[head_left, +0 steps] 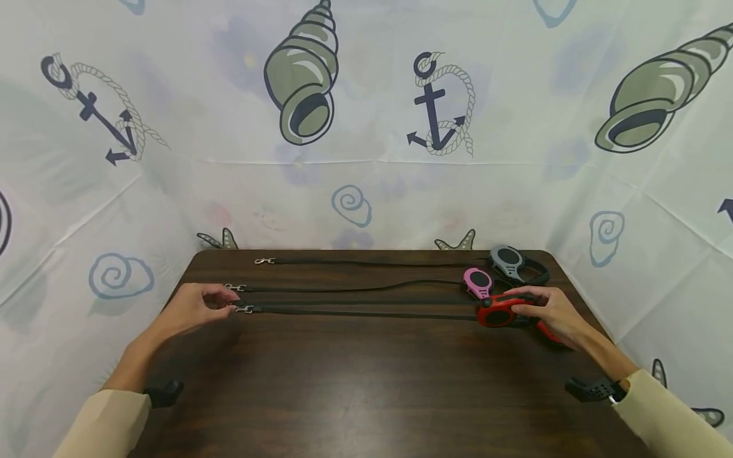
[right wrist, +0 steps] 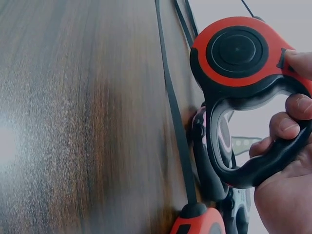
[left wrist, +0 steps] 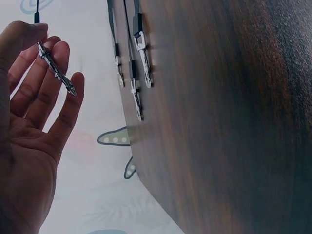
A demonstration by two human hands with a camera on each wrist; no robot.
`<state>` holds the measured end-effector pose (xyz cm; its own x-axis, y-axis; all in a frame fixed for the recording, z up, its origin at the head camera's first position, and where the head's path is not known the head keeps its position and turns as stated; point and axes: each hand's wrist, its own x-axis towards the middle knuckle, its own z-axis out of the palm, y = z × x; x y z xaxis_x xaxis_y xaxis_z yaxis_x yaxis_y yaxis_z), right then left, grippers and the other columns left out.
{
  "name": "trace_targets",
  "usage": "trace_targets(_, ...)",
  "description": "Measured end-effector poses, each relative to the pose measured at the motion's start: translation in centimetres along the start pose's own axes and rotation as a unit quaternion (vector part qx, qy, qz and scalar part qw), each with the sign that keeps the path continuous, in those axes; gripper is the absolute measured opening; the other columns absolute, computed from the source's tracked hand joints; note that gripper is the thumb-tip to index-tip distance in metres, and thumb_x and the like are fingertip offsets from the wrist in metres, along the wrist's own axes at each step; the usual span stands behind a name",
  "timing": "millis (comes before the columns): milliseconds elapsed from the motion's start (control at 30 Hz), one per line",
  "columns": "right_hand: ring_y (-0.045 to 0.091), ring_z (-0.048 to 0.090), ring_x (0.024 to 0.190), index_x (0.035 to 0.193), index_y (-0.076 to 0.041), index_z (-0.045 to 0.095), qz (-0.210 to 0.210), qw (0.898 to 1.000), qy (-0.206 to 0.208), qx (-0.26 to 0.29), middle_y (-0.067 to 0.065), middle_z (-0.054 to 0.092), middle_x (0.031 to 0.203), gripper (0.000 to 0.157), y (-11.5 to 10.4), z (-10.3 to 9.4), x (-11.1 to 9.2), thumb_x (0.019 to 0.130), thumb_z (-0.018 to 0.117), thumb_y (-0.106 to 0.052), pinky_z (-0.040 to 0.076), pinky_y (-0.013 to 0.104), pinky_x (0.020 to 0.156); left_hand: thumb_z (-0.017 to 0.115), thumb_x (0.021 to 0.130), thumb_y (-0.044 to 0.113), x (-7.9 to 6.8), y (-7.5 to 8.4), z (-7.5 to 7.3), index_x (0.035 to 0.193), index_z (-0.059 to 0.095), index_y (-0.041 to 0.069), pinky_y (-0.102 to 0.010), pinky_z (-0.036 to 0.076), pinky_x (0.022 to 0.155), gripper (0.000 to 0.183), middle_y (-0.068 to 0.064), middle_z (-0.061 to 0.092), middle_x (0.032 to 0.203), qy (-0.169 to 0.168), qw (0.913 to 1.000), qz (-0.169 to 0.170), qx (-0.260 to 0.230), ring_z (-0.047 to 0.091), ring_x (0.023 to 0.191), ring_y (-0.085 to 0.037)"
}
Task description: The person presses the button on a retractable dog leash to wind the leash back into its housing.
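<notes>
My right hand (head_left: 552,313) grips the black loop handle of a red retractable dog leash (right wrist: 238,51), thumb by the button on its casing. In the left wrist view, the thumb and a finger of my left hand (left wrist: 36,107) pinch the far end of a thin cord, and a metal snap hook (left wrist: 56,70) hangs across the fingers. The cord stretches straight between both hands, above the table. Under the held leash lies a second red leash (right wrist: 207,222), partly hidden, its strap laid out leftwards. A pink leash (head_left: 478,280) and a grey leash (head_left: 507,257) lie behind it.
A dark brown wooden table (head_left: 343,381) carries the leashes. Their straps run parallel, with snap hooks (head_left: 265,261) at the left. White cloth (head_left: 378,114) printed with shells and anchors hangs behind and at both sides. A black band (head_left: 595,389) is on the right wrist.
</notes>
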<state>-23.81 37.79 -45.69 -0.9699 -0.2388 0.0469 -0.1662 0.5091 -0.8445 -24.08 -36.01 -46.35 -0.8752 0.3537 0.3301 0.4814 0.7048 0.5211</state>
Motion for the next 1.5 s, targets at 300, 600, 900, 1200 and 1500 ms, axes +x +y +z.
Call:
trace_targets(300, 0.018, 0.064, 0.105, 0.133, 0.002, 0.069, -0.018, 0.999, -0.022, 0.028, 0.004, 0.079, 0.115, 0.037, -0.8, 0.8, 0.5, 0.100, 0.073, -0.014, 0.051, 0.027, 0.089, 0.089, 0.078, -0.002, 0.6, 0.9, 0.4, 0.094, 0.080, 0.010, -0.029, 0.060, 0.067, 0.021, 0.004, 0.078, 0.087, 0.007, 0.9996, 0.028, -0.005, 0.066, 0.073, -0.002)
trace_targets(600, 0.019, 0.066, 0.102, 0.134, 0.000, 0.069, -0.027, 0.998, -0.031, 0.037, 0.003, 0.078, 0.115, 0.036, -1.2, 1.4, 0.8, 0.101, 0.072, -0.014, 0.052, 0.025, 0.089, 0.090, 0.080, 0.001, 1.2, 1.5, 0.8, 0.094, 0.080, 0.013, -0.032, 0.062, 0.071, 0.021, 0.006, 0.077, 0.087, -0.008, 0.9999, 0.013, 0.001, 0.065, 0.074, -0.003)
trace_targets(900, 0.021, 0.066, 0.104, 0.134, -0.004, 0.070, -0.024, 0.999, -0.029, 0.017, 0.004, 0.078, 0.116, 0.036, -1.6, 2.2, 1.0, 0.101, 0.073, -0.018, 0.053, 0.030, 0.088, 0.091, 0.079, 0.002, 1.6, 2.1, 1.3, 0.092, 0.078, 0.014, -0.023, 0.057, 0.066, 0.022, 0.007, 0.076, 0.085, 0.002, 0.9991, 0.042, -0.012, 0.065, 0.072, -0.002)
trace_targets(1200, 0.021, 0.066, 0.104, 0.136, 0.000, 0.068, -0.036, 0.998, -0.041, 0.032, 0.012, 0.075, 0.120, 0.039, -2.5, 2.9, 1.3, 0.101, 0.073, -0.016, 0.057, 0.032, 0.087, 0.091, 0.078, 0.001, 2.6, 2.6, 1.8, 0.091, 0.077, 0.013, -0.021, 0.055, 0.067, 0.022, 0.011, 0.074, 0.083, 0.015, 0.9969, 0.076, -0.013, 0.065, 0.072, -0.002)
trace_targets(1500, 0.021, 0.065, 0.098, 0.135, 0.001, 0.068, -0.037, 0.997, -0.049, 0.046, 0.005, 0.075, 0.116, 0.039, -2.9, 3.7, 1.8, 0.099, 0.075, -0.013, 0.058, 0.033, 0.083, 0.091, 0.079, 0.002, 3.4, 3.4, 2.5, 0.092, 0.077, 0.011, -0.030, 0.059, 0.067, 0.021, 0.010, 0.074, 0.084, 0.008, 0.9957, 0.087, -0.032, 0.065, 0.073, -0.006)
